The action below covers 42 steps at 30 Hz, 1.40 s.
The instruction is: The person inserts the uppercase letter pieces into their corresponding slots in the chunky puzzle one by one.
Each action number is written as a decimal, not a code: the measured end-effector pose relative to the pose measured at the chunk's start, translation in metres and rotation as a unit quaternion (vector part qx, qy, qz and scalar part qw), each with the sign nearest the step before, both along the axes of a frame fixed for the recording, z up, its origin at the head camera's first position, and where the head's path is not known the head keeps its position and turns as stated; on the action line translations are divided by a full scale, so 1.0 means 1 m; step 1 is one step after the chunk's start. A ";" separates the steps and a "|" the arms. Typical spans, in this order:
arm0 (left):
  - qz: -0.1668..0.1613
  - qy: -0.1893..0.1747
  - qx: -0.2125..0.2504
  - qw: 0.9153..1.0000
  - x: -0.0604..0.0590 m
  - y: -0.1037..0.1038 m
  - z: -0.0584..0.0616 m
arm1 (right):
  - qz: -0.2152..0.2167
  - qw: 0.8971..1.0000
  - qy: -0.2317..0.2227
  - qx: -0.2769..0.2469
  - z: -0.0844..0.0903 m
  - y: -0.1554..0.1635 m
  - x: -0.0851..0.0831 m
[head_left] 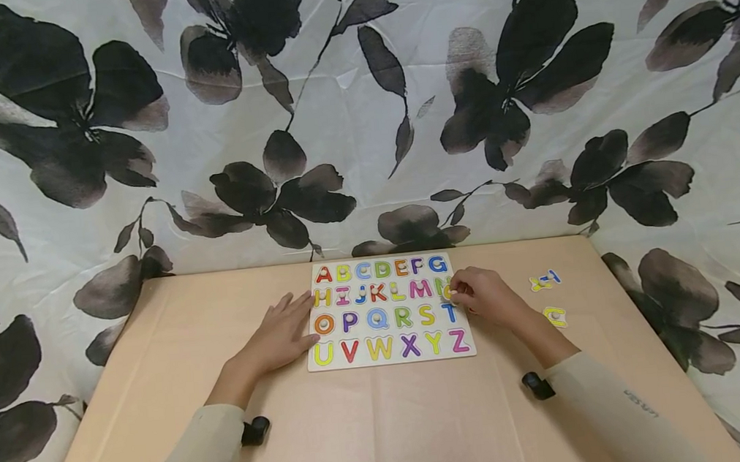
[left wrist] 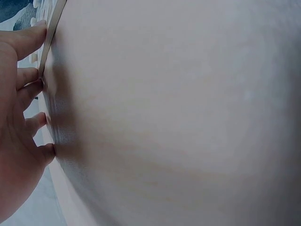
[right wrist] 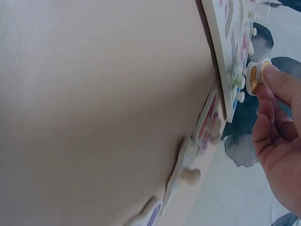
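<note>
A white alphabet puzzle board (head_left: pixel 388 332) with colourful letters lies flat at the far middle of the table. My left hand (head_left: pixel 280 334) rests at its left edge, fingers extended, thumb on the board's lower left. In the left wrist view, fingertips (left wrist: pixel 42 75) touch the board's side. Over the board's right edge, by the N and T, my right hand (head_left: pixel 491 297) pinches a yellow-orange letter piece (right wrist: pixel 254 79) between thumb and fingers. The right wrist view shows that piece raised above the board; which letter it is, I cannot tell.
Right of the board lie loose letter pieces: a yellow one (head_left: pixel 540 283) beside a blue one (head_left: pixel 552 277), and another yellow one (head_left: pixel 555 317) nearer me. Some have knobs, such as the pale knob (right wrist: pixel 190 176). A floral cloth (head_left: pixel 360 114) hangs behind the tan table (head_left: pixel 375 436).
</note>
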State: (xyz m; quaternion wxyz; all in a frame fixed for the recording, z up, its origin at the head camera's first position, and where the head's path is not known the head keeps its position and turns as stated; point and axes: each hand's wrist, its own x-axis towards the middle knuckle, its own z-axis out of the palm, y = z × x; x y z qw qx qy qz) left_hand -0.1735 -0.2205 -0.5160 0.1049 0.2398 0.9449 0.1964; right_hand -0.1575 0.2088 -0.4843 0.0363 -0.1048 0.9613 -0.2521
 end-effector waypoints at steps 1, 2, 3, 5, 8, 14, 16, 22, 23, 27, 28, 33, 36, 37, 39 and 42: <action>0.000 0.001 -0.001 1.000 0.000 0.000 0.000 | 0.001 1.000 0.000 -0.003 -0.001 -0.002 0.000; 0.000 0.001 -0.001 1.000 0.000 0.000 0.000 | 0.001 1.000 0.000 -0.007 -0.002 -0.004 0.001; -0.001 0.001 -0.001 1.000 0.000 0.000 0.000 | 0.001 1.000 0.000 -0.010 -0.003 -0.006 0.001; -0.001 0.000 0.001 1.000 0.000 0.001 0.000 | -0.004 1.000 -0.007 -0.020 -0.003 -0.010 0.001; 0.000 0.000 0.002 1.000 0.000 0.001 0.000 | -0.003 1.000 -0.011 -0.026 -0.004 -0.016 0.001; 0.000 0.000 -0.002 1.000 0.000 0.001 0.001 | 0.001 1.000 -0.017 -0.020 -0.005 -0.027 0.002; -0.002 0.002 -0.002 1.000 0.000 0.000 0.001 | 0.004 1.000 -0.017 -0.018 -0.005 -0.031 0.003; -0.004 0.004 -0.002 1.000 -0.001 0.000 0.002 | 0.005 0.999 -0.033 -0.011 -0.007 -0.042 0.005; -0.004 0.003 -0.002 1.000 -0.001 0.000 0.002 | 0.004 0.999 -0.037 -0.007 -0.007 -0.044 0.005; -0.005 0.003 -0.002 1.000 0.000 0.000 0.001 | -0.001 0.999 -0.051 0.016 -0.008 -0.052 0.006; -0.006 0.003 -0.002 1.000 0.000 0.000 0.001 | 0.001 0.999 -0.049 0.022 -0.008 -0.053 0.006; -0.009 0.003 0.001 1.000 0.001 -0.001 0.002 | 0.008 0.998 -0.042 0.044 -0.008 -0.059 0.008; -0.010 0.003 0.002 1.000 0.001 -0.002 0.003 | 0.010 0.998 -0.043 0.048 -0.008 -0.060 0.009; -0.011 0.003 0.001 1.000 0.002 -0.002 0.003 | 0.010 0.998 -0.044 0.048 -0.007 -0.061 0.010; -0.011 0.002 0.001 1.000 0.002 -0.002 0.003 | 0.010 0.998 -0.046 0.050 -0.007 -0.062 0.011; -0.011 0.000 0.001 1.000 0.002 -0.003 0.002 | 0.009 0.997 -0.047 0.055 -0.009 -0.063 0.012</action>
